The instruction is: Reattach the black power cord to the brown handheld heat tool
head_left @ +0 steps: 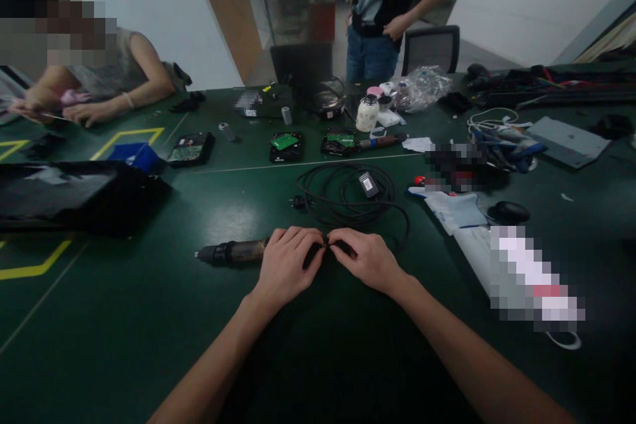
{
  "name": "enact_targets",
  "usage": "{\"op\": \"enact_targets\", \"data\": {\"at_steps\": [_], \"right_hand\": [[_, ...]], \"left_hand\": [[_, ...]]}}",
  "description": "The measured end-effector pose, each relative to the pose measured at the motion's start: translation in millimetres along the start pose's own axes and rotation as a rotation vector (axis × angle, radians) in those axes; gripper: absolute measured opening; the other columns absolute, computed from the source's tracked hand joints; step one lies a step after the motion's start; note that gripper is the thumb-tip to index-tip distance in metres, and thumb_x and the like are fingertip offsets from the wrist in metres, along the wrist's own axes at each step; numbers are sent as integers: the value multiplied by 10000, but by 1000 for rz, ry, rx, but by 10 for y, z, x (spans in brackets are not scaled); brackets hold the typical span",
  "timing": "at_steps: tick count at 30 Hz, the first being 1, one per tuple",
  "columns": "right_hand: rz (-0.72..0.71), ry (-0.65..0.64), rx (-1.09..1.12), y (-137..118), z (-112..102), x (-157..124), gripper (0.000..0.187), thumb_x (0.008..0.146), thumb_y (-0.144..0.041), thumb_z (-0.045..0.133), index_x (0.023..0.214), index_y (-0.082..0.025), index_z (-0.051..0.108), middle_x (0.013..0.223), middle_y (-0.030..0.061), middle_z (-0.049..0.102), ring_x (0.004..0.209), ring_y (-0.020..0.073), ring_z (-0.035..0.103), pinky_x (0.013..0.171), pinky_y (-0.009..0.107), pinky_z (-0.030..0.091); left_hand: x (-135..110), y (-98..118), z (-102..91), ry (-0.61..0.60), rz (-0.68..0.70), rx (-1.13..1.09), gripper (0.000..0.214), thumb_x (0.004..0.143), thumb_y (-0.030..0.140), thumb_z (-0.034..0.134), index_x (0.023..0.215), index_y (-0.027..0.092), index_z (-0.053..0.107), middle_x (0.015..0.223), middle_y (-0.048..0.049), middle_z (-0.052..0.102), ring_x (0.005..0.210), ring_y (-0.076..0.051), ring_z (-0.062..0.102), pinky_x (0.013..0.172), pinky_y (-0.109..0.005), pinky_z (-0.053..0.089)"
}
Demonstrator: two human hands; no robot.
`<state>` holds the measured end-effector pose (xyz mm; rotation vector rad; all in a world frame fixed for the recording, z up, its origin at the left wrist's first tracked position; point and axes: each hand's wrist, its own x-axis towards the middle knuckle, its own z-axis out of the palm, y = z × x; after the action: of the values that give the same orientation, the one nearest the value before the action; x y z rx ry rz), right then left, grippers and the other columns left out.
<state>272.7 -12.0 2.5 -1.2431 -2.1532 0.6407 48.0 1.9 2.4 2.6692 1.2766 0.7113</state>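
Observation:
My left hand (288,262) is closed around the rear end of a dark electric screwdriver (233,252) that lies on the green table (149,318) with its tip pointing left. My right hand (365,257) is closed in a pinch on the black cable (348,202) where it meets the tool. The two hands nearly touch each other. Behind them the cable lies in loose coils, with a small black power adapter (368,183) and a plug (297,201) among them.
Several opened hard drives (285,144) lie further back, with a white jar (368,112), plastic bags and a second screwdriver (380,142). A black case (74,195) sits left, a mouse (507,212) right. One person leans on the table at far left; another stands behind.

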Motion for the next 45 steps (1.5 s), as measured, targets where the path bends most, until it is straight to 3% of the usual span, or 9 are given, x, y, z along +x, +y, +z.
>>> {"op": "enact_targets", "data": {"at_steps": [45], "right_hand": [[-2, -2, -3, 3, 0, 0, 184, 1026, -228, 580, 1192, -261, 652, 1220, 35, 744, 1092, 213, 722, 927, 328, 559]], "left_hand": [[-13, -21, 6, -16, 11, 19, 116, 1014, 295, 578, 1100, 241, 634, 1101, -31, 745, 1066, -234, 661, 880, -440, 412]]}}
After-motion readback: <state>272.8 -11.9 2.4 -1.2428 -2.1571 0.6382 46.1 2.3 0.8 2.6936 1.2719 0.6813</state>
